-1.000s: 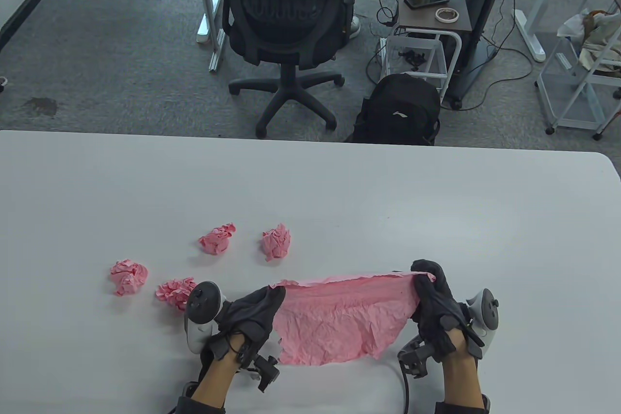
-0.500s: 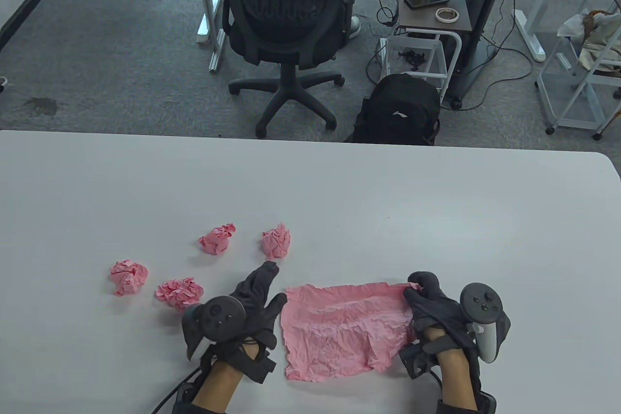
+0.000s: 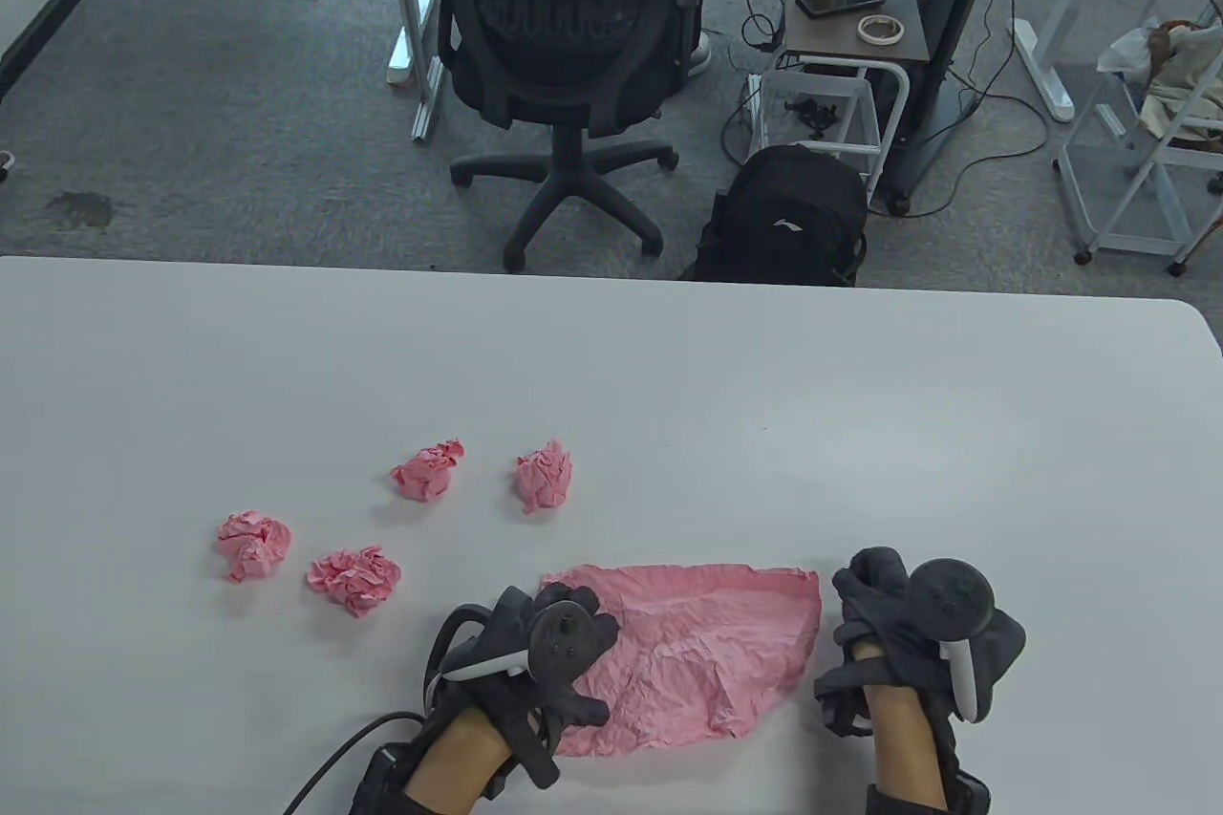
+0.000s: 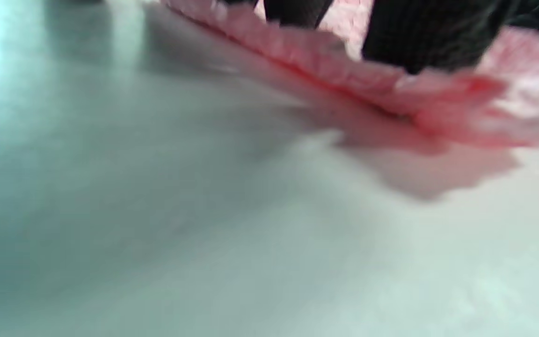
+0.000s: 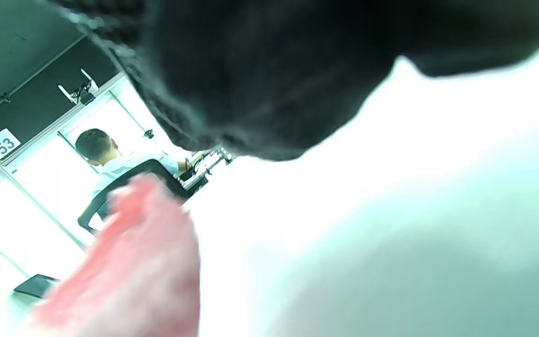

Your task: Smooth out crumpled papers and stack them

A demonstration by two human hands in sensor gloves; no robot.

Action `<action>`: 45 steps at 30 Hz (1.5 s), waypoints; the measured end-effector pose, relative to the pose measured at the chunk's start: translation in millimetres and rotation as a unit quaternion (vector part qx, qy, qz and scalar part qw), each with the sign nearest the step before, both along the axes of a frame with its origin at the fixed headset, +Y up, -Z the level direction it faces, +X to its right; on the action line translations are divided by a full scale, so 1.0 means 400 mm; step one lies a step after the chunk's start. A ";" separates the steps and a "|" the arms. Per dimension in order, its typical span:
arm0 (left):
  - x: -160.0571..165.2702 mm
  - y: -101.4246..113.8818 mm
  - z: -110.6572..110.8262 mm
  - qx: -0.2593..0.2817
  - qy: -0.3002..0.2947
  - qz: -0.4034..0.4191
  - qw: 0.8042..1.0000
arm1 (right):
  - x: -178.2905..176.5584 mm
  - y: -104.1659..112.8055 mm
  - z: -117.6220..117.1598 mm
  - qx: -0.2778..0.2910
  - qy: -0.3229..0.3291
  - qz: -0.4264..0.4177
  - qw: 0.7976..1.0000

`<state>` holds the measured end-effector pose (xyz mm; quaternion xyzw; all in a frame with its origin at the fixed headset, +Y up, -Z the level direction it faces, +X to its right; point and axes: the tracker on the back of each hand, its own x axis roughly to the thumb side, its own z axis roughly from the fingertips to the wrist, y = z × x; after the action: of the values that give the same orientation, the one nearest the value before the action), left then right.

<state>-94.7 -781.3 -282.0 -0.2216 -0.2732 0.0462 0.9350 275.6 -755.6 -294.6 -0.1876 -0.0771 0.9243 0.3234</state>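
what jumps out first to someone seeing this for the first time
A wrinkled pink sheet lies spread at the near edge of the white table, the left hand resting on its left side. The right hand sits just beside it, and four crumpled pink balls wait to the left.

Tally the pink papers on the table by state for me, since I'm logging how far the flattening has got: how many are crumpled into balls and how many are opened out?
Crumpled pink balls: 4
Opened-out pink sheet: 1
Total: 5 papers
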 end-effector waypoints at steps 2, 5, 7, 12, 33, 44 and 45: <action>0.002 -0.005 -0.003 0.001 -0.001 -0.005 1.000 | -0.026 0.021 0.006 0.030 0.035 0.000 0.999; 0.009 -0.009 -0.009 0.005 0.001 -0.015 1.000 | -0.116 0.054 0.011 0.065 0.143 0.026 0.987; 0.011 -0.012 -0.013 0.004 0.004 -0.014 1.000 | -0.181 0.062 0.015 0.059 0.226 0.074 0.969; 0.008 -0.018 -0.021 -0.001 0.009 -0.003 1.000 | -0.321 0.008 0.016 -0.081 0.383 0.124 0.912; 0.004 -0.016 -0.019 -0.013 0.008 0.003 1.000 | -0.128 -0.024 -0.016 -0.202 0.121 0.154 0.960; 0.004 -0.017 -0.019 -0.016 0.008 0.005 1.000 | -0.190 -0.006 -0.015 -0.133 0.140 0.208 0.959; 0.003 -0.017 -0.019 -0.018 0.009 0.006 1.000 | -0.190 -0.001 -0.012 -0.098 0.148 0.170 0.969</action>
<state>-93.5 -788.1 -289.5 -0.2362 -0.2652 0.0583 0.9330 199.4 -755.8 -299.2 -0.0640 0.0319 0.9863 0.1489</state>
